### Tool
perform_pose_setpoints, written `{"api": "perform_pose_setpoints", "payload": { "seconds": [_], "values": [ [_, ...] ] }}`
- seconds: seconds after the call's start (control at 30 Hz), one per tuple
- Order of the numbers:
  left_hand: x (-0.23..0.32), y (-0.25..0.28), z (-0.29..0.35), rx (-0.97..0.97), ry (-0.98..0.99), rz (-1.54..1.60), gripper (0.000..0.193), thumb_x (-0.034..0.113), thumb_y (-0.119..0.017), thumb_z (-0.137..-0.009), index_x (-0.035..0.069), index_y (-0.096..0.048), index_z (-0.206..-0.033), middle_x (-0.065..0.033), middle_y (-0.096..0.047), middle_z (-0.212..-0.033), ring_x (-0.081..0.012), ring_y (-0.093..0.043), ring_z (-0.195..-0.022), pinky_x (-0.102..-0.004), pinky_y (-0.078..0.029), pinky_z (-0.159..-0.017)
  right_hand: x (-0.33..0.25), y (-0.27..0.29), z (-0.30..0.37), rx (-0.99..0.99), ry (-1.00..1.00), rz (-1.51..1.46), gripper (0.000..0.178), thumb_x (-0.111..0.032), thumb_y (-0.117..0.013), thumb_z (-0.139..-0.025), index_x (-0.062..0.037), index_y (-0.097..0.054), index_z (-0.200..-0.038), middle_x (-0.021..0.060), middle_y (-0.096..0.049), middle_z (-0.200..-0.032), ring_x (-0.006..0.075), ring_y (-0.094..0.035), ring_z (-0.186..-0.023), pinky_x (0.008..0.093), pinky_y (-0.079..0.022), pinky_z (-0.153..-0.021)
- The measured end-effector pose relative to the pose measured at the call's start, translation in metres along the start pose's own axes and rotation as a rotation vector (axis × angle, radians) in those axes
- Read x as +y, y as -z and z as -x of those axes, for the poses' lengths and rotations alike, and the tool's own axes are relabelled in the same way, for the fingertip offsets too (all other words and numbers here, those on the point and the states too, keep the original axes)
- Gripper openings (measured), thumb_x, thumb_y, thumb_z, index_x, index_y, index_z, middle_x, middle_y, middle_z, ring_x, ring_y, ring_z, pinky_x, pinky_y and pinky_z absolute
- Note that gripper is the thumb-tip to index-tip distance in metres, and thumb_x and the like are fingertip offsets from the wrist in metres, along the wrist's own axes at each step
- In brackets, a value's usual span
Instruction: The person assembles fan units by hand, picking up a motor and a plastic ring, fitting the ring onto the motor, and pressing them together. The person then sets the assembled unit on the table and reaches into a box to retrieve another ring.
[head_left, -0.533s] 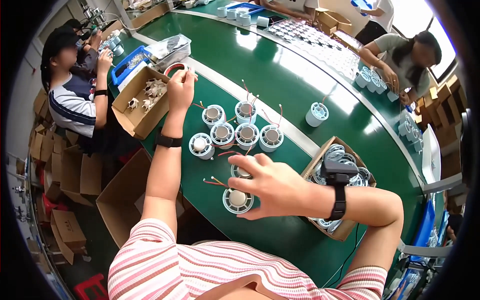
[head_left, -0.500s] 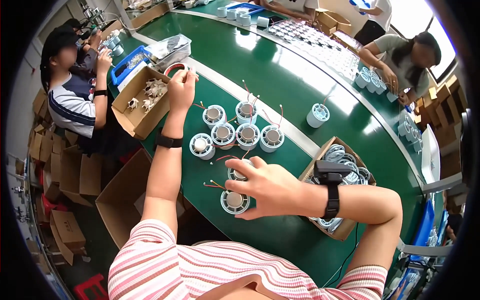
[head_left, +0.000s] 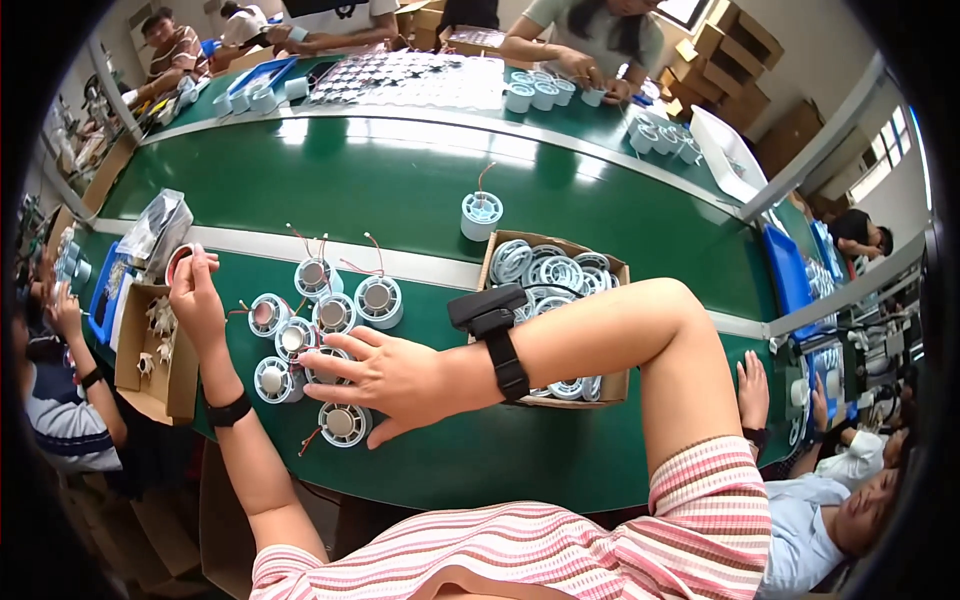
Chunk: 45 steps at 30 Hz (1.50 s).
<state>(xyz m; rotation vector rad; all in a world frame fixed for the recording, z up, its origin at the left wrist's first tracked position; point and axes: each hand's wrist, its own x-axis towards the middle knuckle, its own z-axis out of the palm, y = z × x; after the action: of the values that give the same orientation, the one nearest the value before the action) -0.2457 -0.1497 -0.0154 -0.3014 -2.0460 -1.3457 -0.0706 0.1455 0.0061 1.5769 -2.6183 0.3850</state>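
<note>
My left hand (head_left: 200, 295) is raised at the left, thumb and fingers pinched together; whatever they hold is too small to make out. Just behind it shows part of a red-rimmed ring, like a tape roll (head_left: 178, 258). My right hand (head_left: 395, 380) reaches left with fingers spread over the near end of a cluster of light-blue round housings (head_left: 378, 300). These have spoked tops, silvery discs in the centre and thin red wires. Its fingers partly cover one housing (head_left: 326, 368), while the thumb lies beside the nearest housing (head_left: 343, 425). Whether they touch is unclear.
An open carton (head_left: 620, 370) of light-blue rings stands under my right forearm. Off to the left are a carton (head_left: 185, 385) of small whitish parts and a blue tray (head_left: 103, 312). A single housing (head_left: 482, 217) stands beyond the pale strip. Co-workers sit around the table.
The view has swung to the right, so the table things sit further left. My right hand's fingers have spread wider over the near housings. The left hand stays pinched.
</note>
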Motion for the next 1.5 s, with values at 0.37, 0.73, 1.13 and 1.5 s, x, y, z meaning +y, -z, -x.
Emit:
{"api": "perform_pose_setpoints", "payload": {
  "seconds": [0.37, 0.73, 1.13, 1.5],
  "values": [
    [-0.049, 0.009, -0.005, -0.040, -0.007, 0.002, 0.036, 0.024, -0.055, -0.109, -0.001, -0.064, -0.084, -0.0032, -0.066, -0.087, -0.0114, -0.059, -0.081, -0.0271, -0.049, -0.081, 0.081, 0.118, 0.117, 0.561, -0.446, 0.395, 0.053, -0.043, -0.075, -0.091, -0.0090, -0.062, -0.130, 0.0142, -0.057, -0.139, 0.0377, -0.049, -0.133, 0.0476, -0.043, -0.110],
    [-0.074, 0.021, -0.004, -0.399, 0.659, 0.313, 0.029, 0.034, -0.056, -0.108, 0.011, -0.071, -0.098, -0.0012, -0.072, -0.101, -0.0104, -0.066, -0.088, -0.0245, -0.052, -0.082, 0.376, 0.140, 0.439, 0.597, -1.417, 0.507, 0.051, -0.037, -0.040, -0.106, -0.0088, -0.053, -0.147, 0.0188, -0.053, -0.149, 0.0365, -0.042, -0.143, 0.0511, -0.029, -0.120],
    [-0.106, 0.048, -0.010, -0.125, 0.642, 0.222, 0.026, 0.033, -0.061, -0.106, 0.009, -0.071, -0.106, -0.0018, -0.072, -0.095, -0.0088, -0.068, -0.082, -0.0186, -0.056, -0.070, 0.431, 0.134, 0.450, 0.335, -1.606, 0.259, 0.071, -0.062, -0.043, -0.099, -0.0191, -0.046, -0.156, 0.0156, -0.036, -0.165, 0.0416, -0.030, -0.152, 0.0537, -0.026, -0.123],
    [-0.122, 0.050, -0.011, -0.124, 0.611, 0.270, 0.024, 0.030, -0.060, -0.107, 0.009, -0.070, -0.112, -0.0019, -0.072, -0.098, -0.0081, -0.068, -0.083, -0.0186, -0.056, -0.070, 0.409, 0.138, 0.407, 0.173, -1.699, 0.379, 0.104, -0.081, -0.068, -0.074, -0.0236, -0.043, -0.157, 0.0179, -0.034, -0.163, 0.0492, -0.036, -0.147, 0.0538, -0.037, -0.118]
  ]
}}
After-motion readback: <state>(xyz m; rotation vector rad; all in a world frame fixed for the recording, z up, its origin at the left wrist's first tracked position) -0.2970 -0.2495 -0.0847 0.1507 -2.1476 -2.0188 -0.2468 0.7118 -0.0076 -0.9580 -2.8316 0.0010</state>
